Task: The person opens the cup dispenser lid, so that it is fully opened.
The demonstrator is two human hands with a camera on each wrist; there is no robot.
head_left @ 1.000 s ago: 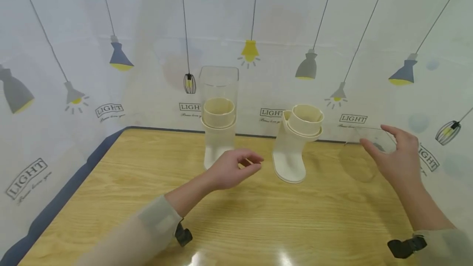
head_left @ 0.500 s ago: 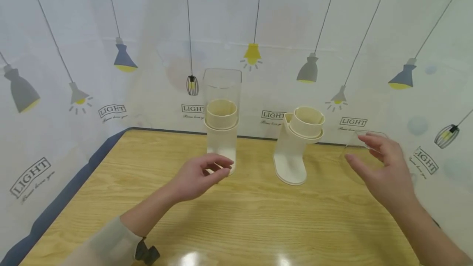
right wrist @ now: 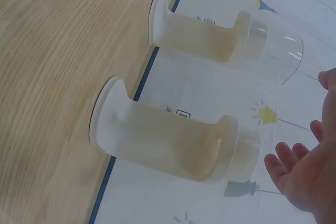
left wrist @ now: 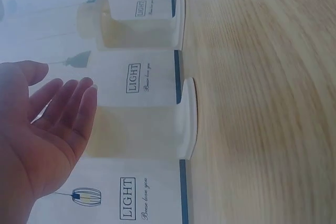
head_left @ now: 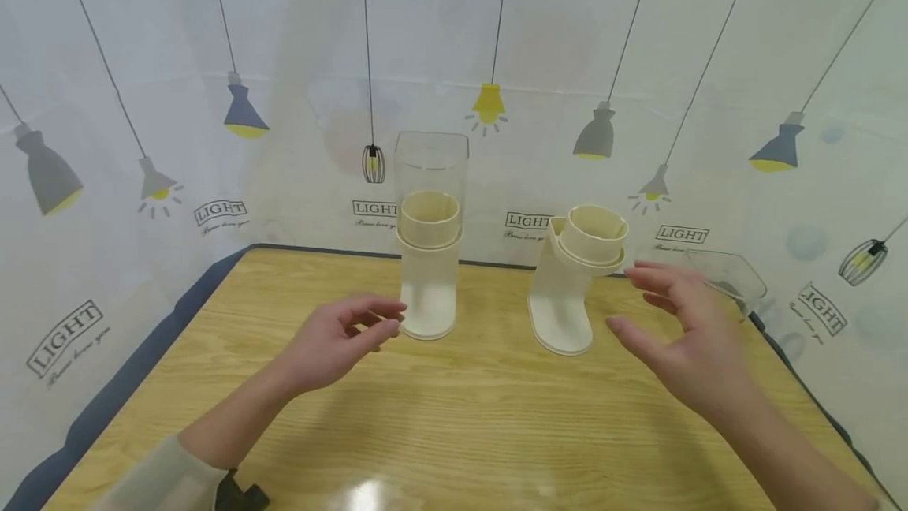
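Note:
Two cream plastic stands, each with a round collar on top, are upright at the back of the table. A clear square-rimmed container (head_left: 433,150) sits over the collar of the left stand (head_left: 429,282); the right stand (head_left: 563,302) has a bare collar. Just in front of the left stand, my left hand (head_left: 336,345) is in the air with loosely bent fingers, holding nothing. My right hand (head_left: 688,337) hovers right of the other stand, thumb and fingers apart, nothing between them. Behind it stands a second clear container (head_left: 731,274), partly hidden by the hand.
The wooden table (head_left: 454,432) has a dark blue edging (head_left: 206,282). A white curtain (head_left: 305,38) printed with hanging lamps rises close behind the stands and along both sides.
My left hand has drawn back to the left from between the stands. My right hand has moved left, away from the second clear container, towards the right stand.

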